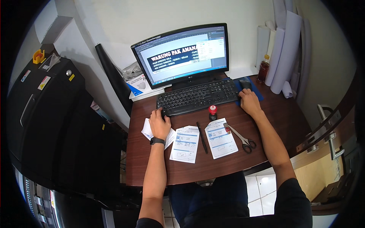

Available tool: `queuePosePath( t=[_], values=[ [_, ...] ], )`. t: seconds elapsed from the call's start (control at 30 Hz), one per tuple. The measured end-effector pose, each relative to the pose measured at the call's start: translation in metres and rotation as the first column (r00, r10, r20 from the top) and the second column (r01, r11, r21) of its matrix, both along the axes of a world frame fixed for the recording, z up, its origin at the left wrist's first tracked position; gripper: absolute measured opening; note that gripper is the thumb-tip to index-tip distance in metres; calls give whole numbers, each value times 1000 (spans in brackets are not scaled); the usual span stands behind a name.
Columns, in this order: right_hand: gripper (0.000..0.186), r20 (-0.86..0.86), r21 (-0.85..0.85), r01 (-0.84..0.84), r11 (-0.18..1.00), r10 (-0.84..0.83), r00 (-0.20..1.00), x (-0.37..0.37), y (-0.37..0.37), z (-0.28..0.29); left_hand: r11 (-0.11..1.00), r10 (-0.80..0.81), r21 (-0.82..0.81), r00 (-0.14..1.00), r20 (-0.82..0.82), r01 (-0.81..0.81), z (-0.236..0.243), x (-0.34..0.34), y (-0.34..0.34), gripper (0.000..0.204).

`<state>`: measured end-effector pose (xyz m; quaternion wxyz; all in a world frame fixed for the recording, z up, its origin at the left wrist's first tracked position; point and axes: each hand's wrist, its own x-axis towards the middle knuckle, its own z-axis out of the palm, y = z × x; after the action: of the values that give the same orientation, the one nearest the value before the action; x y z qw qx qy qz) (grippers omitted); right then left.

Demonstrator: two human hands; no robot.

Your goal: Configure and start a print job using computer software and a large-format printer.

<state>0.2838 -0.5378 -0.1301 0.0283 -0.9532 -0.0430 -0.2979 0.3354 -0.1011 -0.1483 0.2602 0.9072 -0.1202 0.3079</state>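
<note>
While your right hand [249, 102] cups the mouse [245, 84], grip closed on it, and your left hand [159, 123] lies spread on the keyboard [197, 96], the bottle [262, 69] at the desk's [281, 114] back edge could tip.

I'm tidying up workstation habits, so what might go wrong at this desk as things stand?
The bottle of dark liquid stands just behind the mouse and the right hand; a backward reach might tip it toward the keyboard. The scissors lie close beside the right forearm and might get swept off the desk. The left hand rests on a paper that overhangs the desk edge and may slip.
</note>
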Motion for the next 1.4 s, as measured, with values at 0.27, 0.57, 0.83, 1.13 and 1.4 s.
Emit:
queuePosePath(
  t=[0.27,0.57,0.83,1.13,1.4],
  values=[
    [20,287,-76,20,997,3,958,45,-30,8,997,-74,-17,997,8,74,-1,2,3,45],
    [46,132,232,58,971,-90,987,62,-46,-16,911,-88,403,996,-30,93,17,10,-1,64],
    [52,66,332,31,943,-56,996,62,-51,-16,901,-115,429,989,94,65,52,32,-7,50],
    [61,45,379,67,923,-91,995,64,-51,-17,997,-70,22,985,156,68,58,-11,-16,35],
    [48,76,292,42,956,-67,995,64,-52,-16,524,-346,-538,742,574,660,213,-168,-31,18]
  ],
)
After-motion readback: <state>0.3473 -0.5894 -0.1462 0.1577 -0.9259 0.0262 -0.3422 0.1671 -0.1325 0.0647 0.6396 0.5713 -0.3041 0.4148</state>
